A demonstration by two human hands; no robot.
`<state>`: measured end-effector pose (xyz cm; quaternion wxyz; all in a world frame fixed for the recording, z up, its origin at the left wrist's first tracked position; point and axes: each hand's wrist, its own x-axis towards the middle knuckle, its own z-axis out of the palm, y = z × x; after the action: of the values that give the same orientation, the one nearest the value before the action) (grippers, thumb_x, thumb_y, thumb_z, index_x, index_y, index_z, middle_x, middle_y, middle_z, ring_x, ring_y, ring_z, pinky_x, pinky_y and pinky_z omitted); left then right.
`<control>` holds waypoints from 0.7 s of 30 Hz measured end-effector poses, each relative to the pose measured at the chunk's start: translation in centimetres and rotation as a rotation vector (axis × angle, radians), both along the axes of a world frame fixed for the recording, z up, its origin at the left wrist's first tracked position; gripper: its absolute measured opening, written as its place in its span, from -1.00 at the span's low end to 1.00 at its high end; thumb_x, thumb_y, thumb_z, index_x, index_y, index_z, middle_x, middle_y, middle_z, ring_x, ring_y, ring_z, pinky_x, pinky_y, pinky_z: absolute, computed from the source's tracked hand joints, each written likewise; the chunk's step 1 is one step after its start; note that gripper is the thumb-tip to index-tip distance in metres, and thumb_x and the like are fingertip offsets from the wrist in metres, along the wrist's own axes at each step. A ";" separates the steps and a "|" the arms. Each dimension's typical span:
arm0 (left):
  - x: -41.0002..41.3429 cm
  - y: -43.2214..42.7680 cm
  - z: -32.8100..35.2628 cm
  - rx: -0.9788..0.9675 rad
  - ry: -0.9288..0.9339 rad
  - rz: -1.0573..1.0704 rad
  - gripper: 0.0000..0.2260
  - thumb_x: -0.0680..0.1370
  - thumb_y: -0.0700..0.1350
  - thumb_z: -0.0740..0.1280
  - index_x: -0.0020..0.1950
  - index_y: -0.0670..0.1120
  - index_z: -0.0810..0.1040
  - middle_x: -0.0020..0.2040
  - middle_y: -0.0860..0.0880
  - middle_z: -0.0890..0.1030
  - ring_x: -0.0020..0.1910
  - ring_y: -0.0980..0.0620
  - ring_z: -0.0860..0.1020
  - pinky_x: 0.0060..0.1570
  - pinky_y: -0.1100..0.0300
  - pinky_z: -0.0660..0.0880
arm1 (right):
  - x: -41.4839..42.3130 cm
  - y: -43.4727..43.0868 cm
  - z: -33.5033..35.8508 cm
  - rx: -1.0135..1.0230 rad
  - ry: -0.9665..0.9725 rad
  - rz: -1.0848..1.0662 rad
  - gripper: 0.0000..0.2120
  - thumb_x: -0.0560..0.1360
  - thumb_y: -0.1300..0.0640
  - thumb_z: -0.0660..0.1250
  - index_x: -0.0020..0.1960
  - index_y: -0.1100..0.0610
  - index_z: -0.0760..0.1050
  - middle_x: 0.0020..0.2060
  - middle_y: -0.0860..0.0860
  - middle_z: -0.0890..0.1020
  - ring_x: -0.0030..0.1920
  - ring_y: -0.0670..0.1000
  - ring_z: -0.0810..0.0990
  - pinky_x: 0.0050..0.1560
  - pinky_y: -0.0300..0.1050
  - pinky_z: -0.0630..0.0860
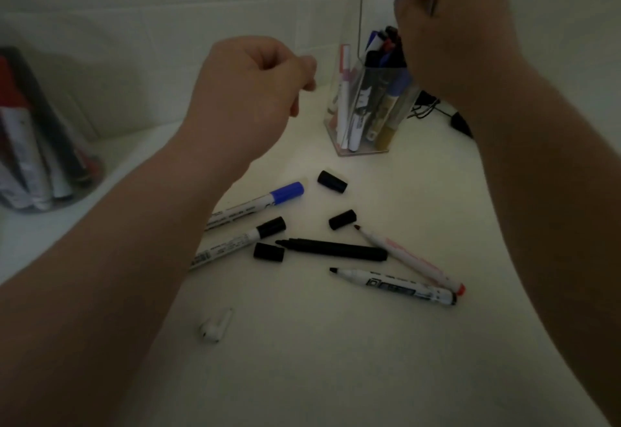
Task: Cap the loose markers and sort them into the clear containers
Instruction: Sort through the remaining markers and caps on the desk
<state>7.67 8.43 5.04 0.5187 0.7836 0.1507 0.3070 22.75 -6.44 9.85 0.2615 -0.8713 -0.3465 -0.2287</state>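
Loose markers lie on the white table (336, 359): a blue-capped marker (285, 191), a black-capped white marker (235, 241), an uncapped black marker (336, 249), an uncapped thin red pen (410, 258) and an uncapped white marker (393, 285). Three black caps (332, 182) (342, 219) (268, 252) lie among them. My left hand (248, 90) hovers above them, fingers loosely curled, holding nothing that I can see. My right hand (447, 23) is over the clear container (363, 144) of markers, fingers curled by the marker tops; whether they grip one is hidden.
A round clear container (67, 198) with red and black markers stands at the far left. A white earbud (215, 325) lies near the front. A dark cable (437, 110) runs behind the clear container, close to the tiled wall.
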 end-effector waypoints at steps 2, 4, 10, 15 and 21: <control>-0.1 -0.4 0.1 0.066 0.075 -0.039 -0.78 0.58 -0.01 0.38 -0.20 -0.07 0.66 -0.47 0.08 0.54 -0.54 0.20 0.41 -0.45 0.32 0.38 | -2.5 -1.8 -0.4 0.007 0.001 0.065 -0.72 0.63 0.04 0.22 0.30 0.03 0.53 -0.02 -0.15 0.56 -0.10 -0.22 0.52 -0.05 -0.54 0.33; -0.4 -0.9 0.2 0.170 0.168 -0.105 -0.81 0.57 0.03 0.41 -0.19 -0.02 0.65 -0.45 0.12 0.58 -0.52 0.25 0.45 -0.39 0.35 0.41 | -5.3 -4.0 -1.0 -0.214 0.099 0.192 -0.82 0.60 0.06 0.28 0.19 -0.02 0.56 -0.15 -0.20 0.53 -0.22 -0.27 0.48 -0.16 -0.46 0.35; -1.6 -2.3 0.4 0.506 0.451 -0.297 -0.93 0.53 0.05 0.45 -0.15 0.12 0.64 -0.27 0.20 0.61 -0.32 0.41 0.53 -0.29 0.45 0.35 | -10.3 -8.6 -4.4 -0.606 0.479 0.374 -0.88 0.44 -0.14 0.44 -0.07 -0.18 0.56 -0.27 -0.23 0.57 -0.18 -0.27 0.54 -0.19 -0.35 0.40; -3.7 -2.0 0.9 0.647 0.571 -0.302 -0.92 0.51 0.03 0.46 -0.17 0.18 0.62 -0.28 0.29 0.60 -0.26 0.49 0.49 -0.33 0.63 0.30 | -10.7 -9.0 -6.0 -0.699 0.393 0.454 -0.70 0.39 -0.31 0.29 -0.05 -0.12 0.53 -0.29 -0.21 0.48 -0.22 -0.22 0.46 -0.19 -0.36 0.32; -7.4 -0.5 -1.1 0.743 0.722 -0.231 -0.93 0.51 0.09 0.43 -0.17 0.22 0.59 -0.19 0.27 0.57 -0.18 0.39 0.51 -0.21 0.42 0.43 | -11.4 -8.9 -7.2 -0.832 0.409 0.482 -0.85 0.54 -0.19 0.29 -0.01 -0.14 0.43 -0.06 -0.20 0.50 0.00 -0.14 0.47 0.12 -0.13 0.49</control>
<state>0.27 7.88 3.90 0.1517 0.9819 0.1135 -0.0087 11.38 -15.36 2.70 0.0008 -0.8240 -0.5406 0.1698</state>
